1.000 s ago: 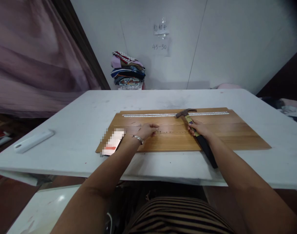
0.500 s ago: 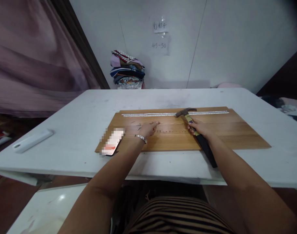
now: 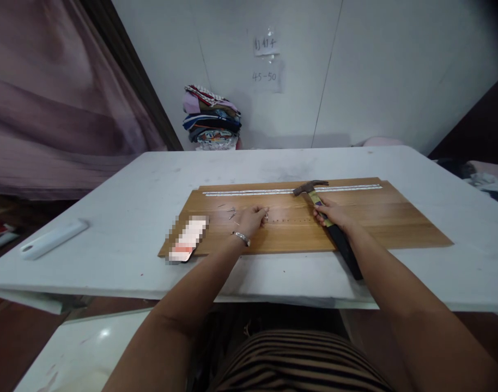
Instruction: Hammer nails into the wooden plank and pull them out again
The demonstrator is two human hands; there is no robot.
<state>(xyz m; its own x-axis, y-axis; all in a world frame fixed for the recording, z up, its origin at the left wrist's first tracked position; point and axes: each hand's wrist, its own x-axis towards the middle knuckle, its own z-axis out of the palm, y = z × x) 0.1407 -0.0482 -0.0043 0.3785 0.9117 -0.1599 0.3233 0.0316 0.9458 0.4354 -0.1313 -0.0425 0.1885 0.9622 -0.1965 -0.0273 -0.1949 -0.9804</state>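
My left hand (image 3: 254, 219), with a silver bracelet at its wrist, is closed in a pinch over the wooden board (image 3: 400, 223). A small shiny nail (image 3: 267, 216) shows at its fingertips. Just left of that hand, several loose nails (image 3: 231, 212) lie on the board. A row of small dark marks (image 3: 292, 220) runs rightward from the fingers; whether they are holes or nail heads I cannot tell. My right hand (image 3: 329, 213) is wrapped round the handle of a claw hammer (image 3: 345, 247), whose metal head points away from me over the board.
Two white measuring strips (image 3: 249, 193) run along the board's far side. A phone (image 3: 188, 238) lies on its left end. On the white table (image 3: 122, 190) rests a white handled object (image 3: 55, 238). Folded cloths (image 3: 212, 117) are stacked by the wall.
My left hand has moved slightly right, and its outstretched fingers have drawn into a pinch with a nail showing. The right hand and hammer have hardly moved.
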